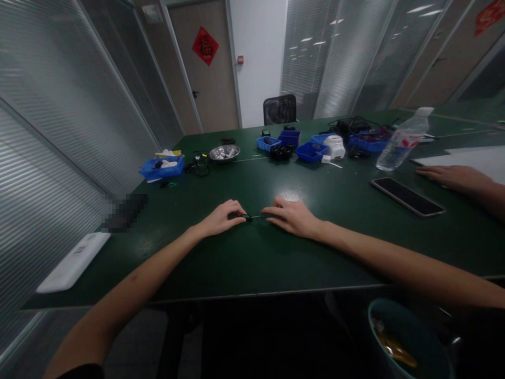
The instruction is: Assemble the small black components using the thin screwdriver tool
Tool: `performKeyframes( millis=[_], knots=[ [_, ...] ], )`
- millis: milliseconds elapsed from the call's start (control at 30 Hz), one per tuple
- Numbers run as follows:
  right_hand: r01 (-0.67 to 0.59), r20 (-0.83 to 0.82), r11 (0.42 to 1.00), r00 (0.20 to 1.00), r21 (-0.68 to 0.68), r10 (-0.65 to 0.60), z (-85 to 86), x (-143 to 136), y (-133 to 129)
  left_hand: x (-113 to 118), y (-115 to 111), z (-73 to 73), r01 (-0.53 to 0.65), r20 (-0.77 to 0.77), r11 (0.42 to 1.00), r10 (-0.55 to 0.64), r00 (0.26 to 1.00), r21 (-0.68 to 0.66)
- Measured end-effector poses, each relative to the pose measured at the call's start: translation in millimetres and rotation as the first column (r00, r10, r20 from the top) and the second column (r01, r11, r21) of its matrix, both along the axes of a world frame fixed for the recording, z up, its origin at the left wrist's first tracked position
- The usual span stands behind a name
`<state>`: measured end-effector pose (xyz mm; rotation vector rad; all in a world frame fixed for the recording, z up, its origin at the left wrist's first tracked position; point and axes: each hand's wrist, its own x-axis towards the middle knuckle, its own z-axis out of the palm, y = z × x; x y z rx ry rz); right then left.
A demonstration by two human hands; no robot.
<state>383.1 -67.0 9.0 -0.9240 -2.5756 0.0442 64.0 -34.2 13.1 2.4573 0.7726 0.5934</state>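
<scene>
Door sign: a red diamond (205, 46) on the wooden door (215, 87) reads 福; the red sign (490, 17) at upper right is cut off.
Labels: the bottle (403, 141) has red marks, and the white case (74, 263) a dark mark, both too blurred to read.
Table: dark green and slightly glossy, with blue trays (311, 152) and a metal bowl (224, 153) toward its far side.
Room: slatted blinds (35, 105) behind glass at your left, a black chair (280, 109) beyond the table.
Slim tool (255, 216): just above or on the table between your hands; its long axis runs left to right, roughly along the near edge, thin shaft pointing left.
Your left hand (223, 218): pinched on a small black-and-green part (248, 217) at the shaft's end; whether they touch, you cannot tell.
Your right hand (291, 217): fingers closed around the tool's handle.
Another person's hand (453, 176): flat near the phone (407, 196).
</scene>
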Motion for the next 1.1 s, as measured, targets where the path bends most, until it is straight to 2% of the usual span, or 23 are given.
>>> performKeyframes(
  millis=[167, 367, 533, 767, 1100],
  knots=[
    [0.000, 0.032, 0.999, 0.999, -0.048, 0.002, 0.6, -1.9, 0.4, -0.5, 0.0, 0.0, -0.001, 0.004, 1.000, 0.001, 1.000, -0.012],
    [-0.043, 0.040, 0.999, 0.998, -0.016, 0.043, -0.4, -0.8, 1.8, -0.6, 0.5, -1.7, -0.005, 0.007, 1.000, 0.005, 1.000, -0.011],
    [-0.015, 0.056, 0.999, 0.998, -0.029, 0.016, -4.1, -3.4, 4.1, 0.9, -1.0, -1.2, -0.001, 0.012, 1.000, 0.001, 1.000, -0.003],
    [-0.095, 0.054, 0.991, 0.993, -0.097, 0.100, 0.3, -2.5, 3.1, 2.2, -2.9, -0.8, 0.012, -0.005, 1.000, -0.012, 1.000, 0.005],
    [-0.031, 0.105, 0.993, 0.993, -0.117, 0.044, 4.4, -6.4, 1.3, 7.6, -7.4, -0.4, 0.032, -0.014, 0.999, -0.032, 0.999, 0.022]
  ],
)
